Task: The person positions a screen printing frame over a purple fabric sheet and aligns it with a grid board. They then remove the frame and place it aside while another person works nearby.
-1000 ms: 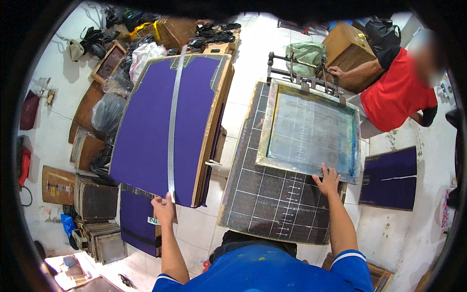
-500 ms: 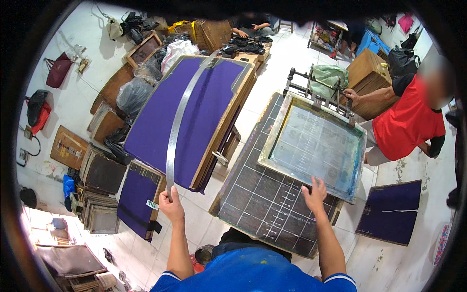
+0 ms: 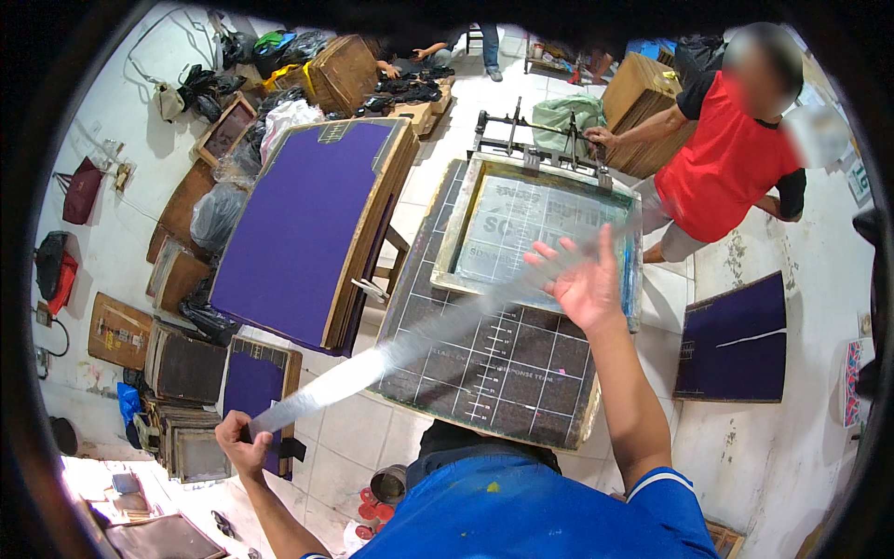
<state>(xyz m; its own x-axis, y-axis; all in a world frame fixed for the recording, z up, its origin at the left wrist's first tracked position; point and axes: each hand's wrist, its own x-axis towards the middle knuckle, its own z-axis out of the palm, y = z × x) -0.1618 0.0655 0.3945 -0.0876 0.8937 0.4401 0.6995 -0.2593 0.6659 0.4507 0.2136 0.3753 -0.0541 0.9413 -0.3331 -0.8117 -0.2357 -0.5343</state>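
Note:
My left hand (image 3: pixel 245 442) is closed round one end of a long metal ruler (image 3: pixel 372 368). The ruler slants up to the right across the dark gridded board (image 3: pixel 466 373), its far part smeared by motion. My right hand (image 3: pixel 587 287) is open with spread fingers, palm up, beside the blurred far part; whether they touch I cannot tell. Behind that hand lies a printing screen (image 3: pixel 521 228) in a pale wooden frame, hinged to metal clamps (image 3: pixel 521 154) on the board. Purple fabric (image 3: pixel 289 233) covers a large board to the left.
A person in a red and black shirt (image 3: pixel 717 140) stands at the right, one hand on the clamp bar. Smaller purple-covered boards (image 3: pixel 731 340) are at right and lower left. Stacked screens (image 3: pixel 191 443) and plastic bags (image 3: pixel 219 214) line the left wall. Another person sits at the back.
The ruler has swung off the large purple board to lie across the gridded one. My left hand moved left and down, my right hand up. The view shifted right; the person in red leans closer.

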